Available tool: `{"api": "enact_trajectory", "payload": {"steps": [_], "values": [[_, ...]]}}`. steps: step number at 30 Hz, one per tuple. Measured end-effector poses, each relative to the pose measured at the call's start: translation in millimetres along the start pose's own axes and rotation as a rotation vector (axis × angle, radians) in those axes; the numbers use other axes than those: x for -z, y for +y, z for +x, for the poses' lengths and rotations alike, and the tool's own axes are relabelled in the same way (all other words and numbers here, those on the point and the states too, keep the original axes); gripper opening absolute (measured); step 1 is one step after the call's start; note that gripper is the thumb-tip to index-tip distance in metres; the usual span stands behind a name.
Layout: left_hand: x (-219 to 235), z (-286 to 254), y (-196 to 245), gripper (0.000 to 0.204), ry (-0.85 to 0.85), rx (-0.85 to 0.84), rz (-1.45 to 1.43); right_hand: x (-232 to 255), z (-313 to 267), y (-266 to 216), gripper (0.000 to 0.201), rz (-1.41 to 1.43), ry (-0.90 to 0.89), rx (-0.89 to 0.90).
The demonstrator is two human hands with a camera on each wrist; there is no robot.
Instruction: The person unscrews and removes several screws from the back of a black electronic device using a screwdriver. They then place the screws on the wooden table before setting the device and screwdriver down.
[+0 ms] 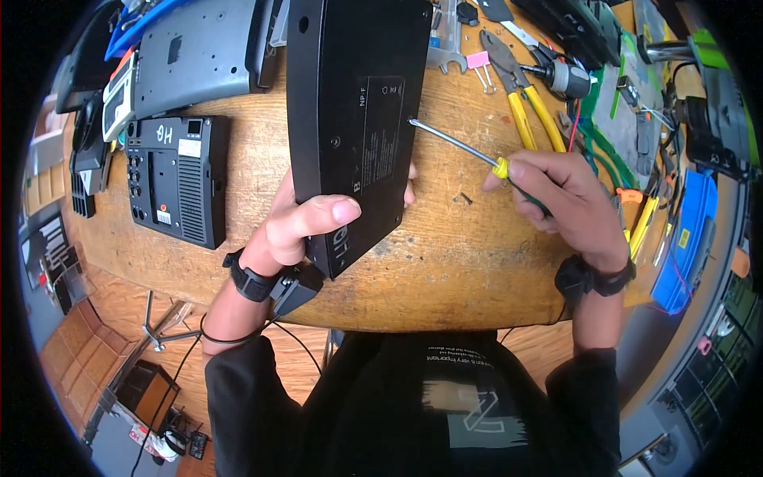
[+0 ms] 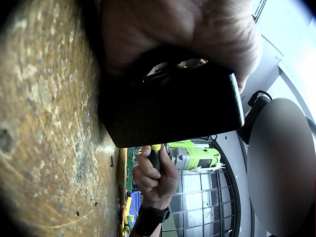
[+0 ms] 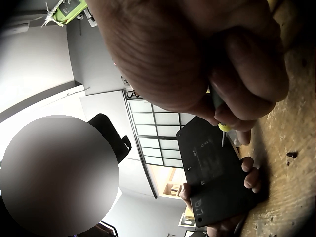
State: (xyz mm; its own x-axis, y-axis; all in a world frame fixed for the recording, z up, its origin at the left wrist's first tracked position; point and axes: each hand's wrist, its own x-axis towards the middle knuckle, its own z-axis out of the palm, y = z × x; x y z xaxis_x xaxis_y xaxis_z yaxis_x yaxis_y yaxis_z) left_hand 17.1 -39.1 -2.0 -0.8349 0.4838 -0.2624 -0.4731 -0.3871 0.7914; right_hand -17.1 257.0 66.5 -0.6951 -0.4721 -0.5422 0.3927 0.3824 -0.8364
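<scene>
My left hand [image 1: 296, 226] grips a flat black metal device housing [image 1: 350, 56] near its lower end, thumb across the printed face and fingertips showing past the far edge. The housing stands tilted on its edge over the wooden table. In my right hand [image 1: 579, 199] is a screwdriver [image 1: 453, 141] with a yellow and dark green handle, pinched by thumb and fingers. Its tip is right at a small screw hole by the housing's right edge. The right wrist view shows the labelled face of the black housing [image 3: 210, 168] beyond the screwdriver's yellow collar [image 3: 224, 128].
Small dark screws [image 1: 466, 199] lie on the wooden table [image 1: 445, 270] between the hands. A second black device [image 1: 187, 179] with buttons rests at left, before a grey casing [image 1: 195, 60]. Yellow-handled pliers [image 1: 536, 115], a pink binder clip [image 1: 479, 61] and a blue tray [image 1: 687, 242] are at right.
</scene>
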Motion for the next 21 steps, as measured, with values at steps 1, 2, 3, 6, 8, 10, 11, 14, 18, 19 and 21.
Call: {"api": "enact_trajectory", "payload": {"steps": [1, 2, 3, 6, 8, 10, 11, 14, 18, 19, 21], "values": [[0, 0, 0, 0.096, 0.004, 0.001, -0.005, 0, 0, 0, 0.036, -0.013, 0.005, -0.003], [-1, 0, -1, 0.096, 0.008, 0.001, -0.009, 0, 0, 1, 0.036, -0.027, 0.011, -0.007], [-1, 0, -1, 0.096, 0.008, 0.004, -0.007, 1, 0, 1, 0.037, -0.04, 0.017, -0.009], [0, 0, -1, 0.088, -0.002, -0.015, -0.006, 6, -1, -14, 0.038, -0.036, -0.042, -0.093], [0, -1, -4, 0.071, -0.021, -0.064, -0.021, 5, -4, -27, 0.039, -0.032, -0.038, -0.161], [0, -1, -3, 0.071, -0.027, -0.059, -0.014, 7, -6, -39, 0.041, 0.003, -0.066, -0.246], [0, -1, -3, 0.071, -0.03, -0.057, -0.01, 11, -5, -44, 0.041, 0.036, -0.096, -0.297], [-1, -2, -3, 0.07, -0.017, -0.049, -0.039, 19, 1, -52, 0.04, -0.047, -0.118, -0.337], [1, -2, -3, 0.069, -0.021, -0.044, -0.037, 11, -1, -54, 0.032, -0.537, -0.03, 0.075], [0, -2, -1, 0.069, -0.018, -0.038, -0.034, 8, -3, -51, 0.028, -0.726, 0.051, 0.2], [-1, -3, 0, 0.069, -0.015, -0.031, -0.03, 1, -9, -42, 0.02, -1.101, 0.222, 0.453]]}}
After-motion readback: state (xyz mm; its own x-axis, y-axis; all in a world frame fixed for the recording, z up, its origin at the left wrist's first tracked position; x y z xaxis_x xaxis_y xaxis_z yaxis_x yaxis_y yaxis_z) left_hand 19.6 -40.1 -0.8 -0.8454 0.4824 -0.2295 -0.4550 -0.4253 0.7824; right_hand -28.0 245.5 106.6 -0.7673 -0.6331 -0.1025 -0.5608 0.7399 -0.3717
